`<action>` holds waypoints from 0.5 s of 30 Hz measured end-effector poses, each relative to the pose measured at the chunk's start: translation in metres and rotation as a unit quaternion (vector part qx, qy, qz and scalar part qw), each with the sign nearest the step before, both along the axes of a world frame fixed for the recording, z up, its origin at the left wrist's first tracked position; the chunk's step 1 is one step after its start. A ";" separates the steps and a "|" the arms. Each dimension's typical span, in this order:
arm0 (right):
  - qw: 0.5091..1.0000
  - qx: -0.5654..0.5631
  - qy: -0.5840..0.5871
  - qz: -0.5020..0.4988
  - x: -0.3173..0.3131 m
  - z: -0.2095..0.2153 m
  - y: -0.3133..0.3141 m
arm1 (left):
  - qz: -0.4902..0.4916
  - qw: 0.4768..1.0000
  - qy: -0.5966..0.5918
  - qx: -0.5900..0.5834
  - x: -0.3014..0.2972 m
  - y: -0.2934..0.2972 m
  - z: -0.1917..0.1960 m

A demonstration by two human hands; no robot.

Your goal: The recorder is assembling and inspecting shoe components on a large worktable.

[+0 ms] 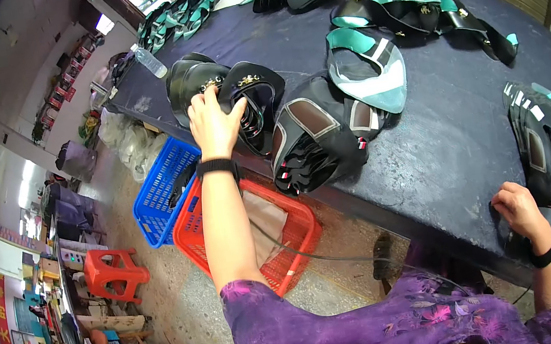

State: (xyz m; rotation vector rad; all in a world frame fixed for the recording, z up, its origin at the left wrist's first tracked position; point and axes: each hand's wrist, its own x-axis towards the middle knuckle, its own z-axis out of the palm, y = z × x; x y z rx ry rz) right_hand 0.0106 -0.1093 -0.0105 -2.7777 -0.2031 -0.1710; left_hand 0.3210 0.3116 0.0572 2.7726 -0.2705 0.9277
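Note:
My left hand (215, 125) reaches to the black leather shoe uppers (251, 79) with gold-coloured buckles at the table's left edge. Its fingers touch one upper beside the buckle, with the thumb spread apart near the opening of the neighbouring upper. My right hand (520, 210) is low at the table's right side, its fingers curled in with nothing visible in them. Close to it lies a stack of black uppers (534, 140) with brown patches. Between my hands sits a bundle of black uppers (317, 137) with brown panels, and a grey-and-teal upper (369, 72) leans against it.
More uppers (400, 7) lie along the table's (425, 171) far side. A plastic bottle (149, 61) stands at the left edge. Below are a blue basket (157, 189), a red basket (308, 224) and a red stool (113, 274). A cable (301, 248) crosses in front of me.

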 end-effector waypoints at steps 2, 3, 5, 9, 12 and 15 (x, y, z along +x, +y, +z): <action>1.000 -0.001 0.007 -0.001 -0.003 0.002 0.004 | 0.087 0.991 0.095 -0.031 0.019 0.009 -0.004; 1.000 0.000 0.001 0.002 -0.003 0.002 0.006 | 0.098 0.982 0.143 -0.080 0.034 0.021 -0.010; 1.000 0.001 0.005 0.004 -0.002 0.000 0.004 | 0.146 0.967 0.158 -0.138 0.055 0.019 -0.018; 1.000 0.006 0.004 0.014 -0.004 0.004 0.003 | 0.154 0.943 0.088 -0.283 0.090 0.038 -0.031; 1.000 0.007 -0.003 0.013 -0.004 0.003 0.003 | 0.095 0.946 0.098 -0.294 0.095 0.049 -0.034; 1.000 0.005 0.002 0.016 -0.001 0.002 0.002 | -0.084 0.874 0.046 -0.477 0.093 0.037 -0.037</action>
